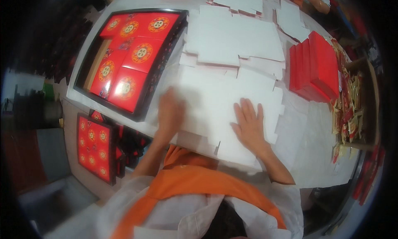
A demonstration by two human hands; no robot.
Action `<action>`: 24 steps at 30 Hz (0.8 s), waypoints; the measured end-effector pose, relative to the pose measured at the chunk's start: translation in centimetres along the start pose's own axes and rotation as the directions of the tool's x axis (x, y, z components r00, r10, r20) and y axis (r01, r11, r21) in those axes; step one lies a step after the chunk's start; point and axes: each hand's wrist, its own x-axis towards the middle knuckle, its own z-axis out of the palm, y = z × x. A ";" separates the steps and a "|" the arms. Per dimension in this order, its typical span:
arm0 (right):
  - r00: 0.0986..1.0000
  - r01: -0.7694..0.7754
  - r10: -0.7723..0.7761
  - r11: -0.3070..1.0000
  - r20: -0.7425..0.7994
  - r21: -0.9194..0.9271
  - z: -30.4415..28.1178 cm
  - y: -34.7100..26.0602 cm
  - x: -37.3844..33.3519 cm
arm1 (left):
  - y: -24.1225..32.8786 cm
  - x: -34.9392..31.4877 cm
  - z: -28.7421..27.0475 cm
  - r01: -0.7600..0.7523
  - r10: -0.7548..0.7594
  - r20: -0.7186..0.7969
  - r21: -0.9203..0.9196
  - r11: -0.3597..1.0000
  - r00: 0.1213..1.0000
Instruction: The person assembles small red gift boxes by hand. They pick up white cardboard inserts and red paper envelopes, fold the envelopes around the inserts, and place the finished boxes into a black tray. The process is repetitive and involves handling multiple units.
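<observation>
Unfolded white cardboard box blanks [203, 88] lie on the table in front of me. My right hand [251, 125] rests palm down on them, fingers spread and nothing held. At the left edge of the blanks is my left hand [171, 110], smeared by motion, so its fingers cannot be made out. Just left of it stands a black-edged tray [143, 108] holding several square red boxes [143, 54] with round gold patterns. A gap at the tray's left side shows its brown bottom.
More white blanks [232, 34] are spread farther back. At the right stands a row of red boxes [321, 67], beside a carton [369, 81] with gold-wrapped packets [352, 110]. A patterned red tray [94, 146] sits lower left. Another person's arm [318, 3] shows at the far right.
</observation>
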 end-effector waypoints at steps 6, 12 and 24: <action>1.000 -0.006 0.006 1.000 -0.007 -0.016 0.1 -0.3 -0.1 | -1.2 -0.4 1.0 -0.174 0.207 -0.162 0.198 0.965 0.965; 1.000 -0.026 0.026 0.999 -0.013 -0.033 0.1 -0.8 -0.3 | -2.0 0.6 1.3 -0.288 0.302 -0.268 0.090 0.953 0.915; 0.984 0.013 0.027 0.975 -0.176 0.222 -0.6 1.0 -1.3 | 2.4 3.5 -8.7 0.301 -0.064 0.313 -0.809 0.505 0.947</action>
